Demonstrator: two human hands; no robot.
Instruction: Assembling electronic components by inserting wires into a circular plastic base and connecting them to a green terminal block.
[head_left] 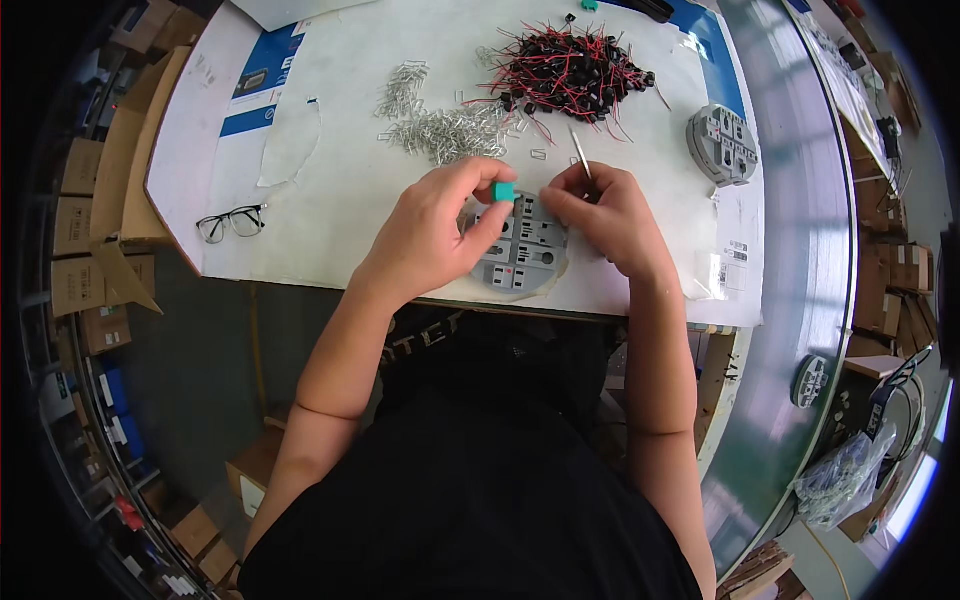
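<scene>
Pinched between the thumb and fingers of my left hand (435, 225) is a small green block (502, 191). It hangs over the upper left part of a round grey plate (530, 240) with slots and small dark parts in it. My right hand (610, 218) is closed around a thin silver pointed tool (581, 152), whose tip sticks up and away from me. The fingertips of this hand are at the right rim of the grey plate; whether they touch it I cannot tell. My left hand covers the plate's left side.
Beyond my hands lie a heap of U-shaped metal clips (445, 132) and a pile of black parts with red wires (575, 75). Another round grey piece (722, 146) sits at the right. Glasses (232, 223) rest on the left, near an open cardboard box (140, 180).
</scene>
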